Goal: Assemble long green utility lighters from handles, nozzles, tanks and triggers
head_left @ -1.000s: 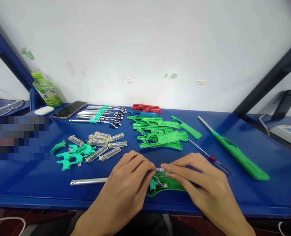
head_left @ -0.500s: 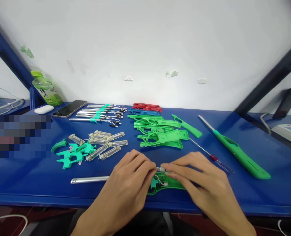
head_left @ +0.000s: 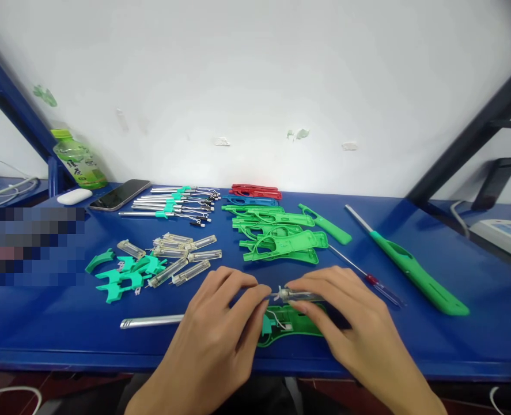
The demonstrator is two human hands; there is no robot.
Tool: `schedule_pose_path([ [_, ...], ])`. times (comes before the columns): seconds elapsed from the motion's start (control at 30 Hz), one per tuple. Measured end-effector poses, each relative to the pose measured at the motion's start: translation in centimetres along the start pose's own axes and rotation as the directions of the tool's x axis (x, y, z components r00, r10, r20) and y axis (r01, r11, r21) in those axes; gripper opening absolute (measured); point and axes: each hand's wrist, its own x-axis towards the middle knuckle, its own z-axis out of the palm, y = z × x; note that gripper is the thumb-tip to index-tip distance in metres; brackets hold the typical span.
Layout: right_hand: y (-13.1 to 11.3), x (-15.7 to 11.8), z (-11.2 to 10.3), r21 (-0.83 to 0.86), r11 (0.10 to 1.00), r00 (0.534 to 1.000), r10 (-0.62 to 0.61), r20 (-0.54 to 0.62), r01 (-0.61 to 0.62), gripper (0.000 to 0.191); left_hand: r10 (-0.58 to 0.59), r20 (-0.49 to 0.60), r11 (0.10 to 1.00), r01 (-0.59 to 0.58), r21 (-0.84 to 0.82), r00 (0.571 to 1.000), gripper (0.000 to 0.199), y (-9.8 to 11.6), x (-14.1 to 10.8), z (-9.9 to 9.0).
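Observation:
My right hand point(head_left: 356, 314) pinches a clear lighter fuel tank point(head_left: 298, 295), held level over an open green lighter half-shell point(head_left: 305, 324). At the tank's white valve end, my left hand point(head_left: 220, 325) has thumb and fingertips pressed together on a thin part I cannot make out. In the half-shell sit a teal trigger point(head_left: 267, 325) and white wires point(head_left: 281, 324). A silver lighter tube point(head_left: 151, 321) sticks out to the left, partly behind my left hand.
Left lie several clear fuel tanks point(head_left: 192, 272), teal triggers point(head_left: 128, 276) and wired metal tubes point(head_left: 164, 206). Green half-shells point(head_left: 290, 245) are piled centrally, near red shells point(head_left: 255, 190). Rightward lie a screwdriver point(head_left: 380, 287) and an assembled green lighter point(head_left: 415, 271). A bottle point(head_left: 80, 161) and phone point(head_left: 121, 194) stand behind.
The clear tank now shows more fully between my hands, slightly above the half-shell. My fingertips have shifted a little at its valve end. The view has moved slightly.

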Motion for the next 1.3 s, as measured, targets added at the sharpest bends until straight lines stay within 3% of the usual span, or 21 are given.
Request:
schedule_pose_path([
  [0.3,0.3,-1.2,0.0,-0.089,0.996,1.000,0.022,0.009,-0.022,0.017,-0.118,0.022,0.977,0.112,0.181,0.993,0.029,-0.5,-3.1,-1.8],
  [0.5,0.3,-1.9,0.0,-0.082,0.996,0.999,0.043,0.018,-0.041,0.021,-0.150,0.029,0.967,0.141,0.211,0.988,0.026,-1.0,-4.1,-2.2],
  [0.8,0.4,-2.0,-0.1,-0.049,0.998,0.999,0.045,0.031,-0.043,0.021,-0.180,-0.044,0.963,0.185,0.197,0.983,0.018,-1.8,-4.2,-3.1],
  [1.0,0.4,-2.0,0.0,-0.044,0.998,0.998,0.051,0.035,-0.050,0.019,-0.178,-0.077,0.968,0.188,0.163,0.981,0.028,-1.6,-3.6,-3.4],
  [1.3,0.2,-1.8,-0.1,-0.046,0.998,0.999,0.040,0.014,-0.040,0.020,-0.157,-0.039,0.978,0.161,0.133,0.987,0.030,-1.4,-3.1,-3.6],
])
